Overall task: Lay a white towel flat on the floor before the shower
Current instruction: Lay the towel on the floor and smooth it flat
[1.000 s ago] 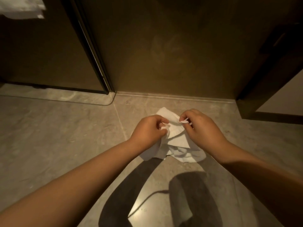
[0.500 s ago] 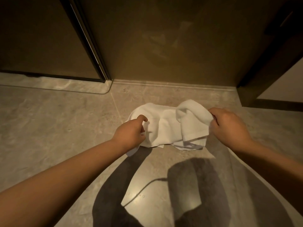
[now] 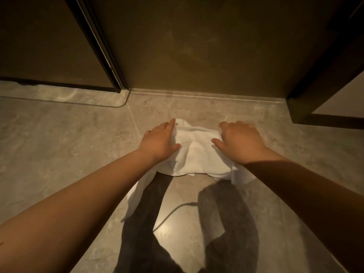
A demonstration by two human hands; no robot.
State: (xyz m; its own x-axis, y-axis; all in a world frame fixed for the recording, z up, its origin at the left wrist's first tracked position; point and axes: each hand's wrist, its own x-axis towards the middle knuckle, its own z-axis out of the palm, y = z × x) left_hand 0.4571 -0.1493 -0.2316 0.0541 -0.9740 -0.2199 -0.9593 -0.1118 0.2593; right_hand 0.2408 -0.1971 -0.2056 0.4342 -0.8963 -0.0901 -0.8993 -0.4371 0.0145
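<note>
Grey stone floor point(image 3: 59, 146) meeting a dark glass shower wall point(image 3: 197, 46) just beyond your hands. Your left hand point(image 3: 159, 142) and right hand point(image 3: 239, 142) press palm-down, fingers extended and gripping nothing, on the two side edges of the white towel point(image 3: 199, 156). The towel lies between and under your hands, still rumpled, its near edge folded in uneven layers toward you.
</note>
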